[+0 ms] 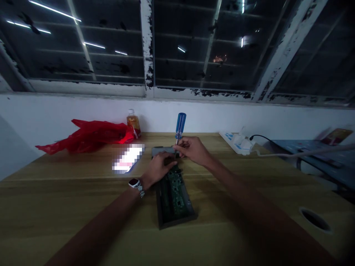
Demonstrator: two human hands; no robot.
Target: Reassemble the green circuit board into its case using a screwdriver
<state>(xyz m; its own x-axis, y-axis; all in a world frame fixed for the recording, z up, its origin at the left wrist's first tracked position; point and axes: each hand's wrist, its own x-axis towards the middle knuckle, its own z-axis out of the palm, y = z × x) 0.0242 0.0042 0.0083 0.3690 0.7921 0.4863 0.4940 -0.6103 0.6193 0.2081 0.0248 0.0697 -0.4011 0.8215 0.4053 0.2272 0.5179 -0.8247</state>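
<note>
A dark rectangular electronic device casing lies on the table, with a green circuit board showing inside it. My left hand rests over its far part, fingers bent and closed on the casing, thumb pointing right. A blue-handled screwdriver stands nearly upright over the far right end of the device. My right hand pinches its shaft low down, between thumb and fingers. The screwdriver's tip is hidden by my fingers. A grey panel shows at the far end, just beyond my left hand.
On the wooden table, a lit phone lies left of the device. Behind it are a red plastic bag and a bottle. A white power strip with a cable sits back right. A cable hole is at front right.
</note>
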